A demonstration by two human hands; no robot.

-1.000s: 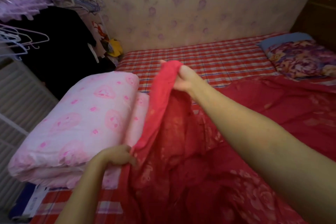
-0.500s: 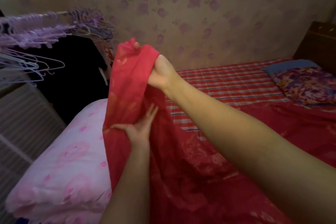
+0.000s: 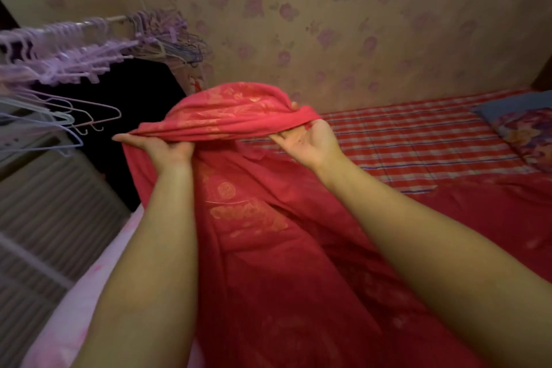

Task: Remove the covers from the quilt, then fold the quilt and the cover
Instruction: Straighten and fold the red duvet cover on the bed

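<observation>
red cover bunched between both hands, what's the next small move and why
Probably spread the left hand and right hand apart to pull the edge taut: the red cover is gathered in folds between them, the rest trailing rumpled onto the bed. A straight edge should fold cleaner.

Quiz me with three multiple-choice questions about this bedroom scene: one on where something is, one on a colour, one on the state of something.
1. Where does the pink quilt lie?
A. Draped over a chair
B. At lower left, beside the red cover
C. Inside a box

2. What colour are most of the hangers on the rail?
A. Purple
B. Green
C. Orange

3. How is the red cover's near edge?
A. Folded flat
B. Rolled into a ball
C. Lifted, bunched between the left hand and the right hand

Answers: 1 B, pink fabric shows just left of the red cloth. 2 A, the hangers look lilac. 3 C, both hands hold the edge up above the checked sheet.
</observation>
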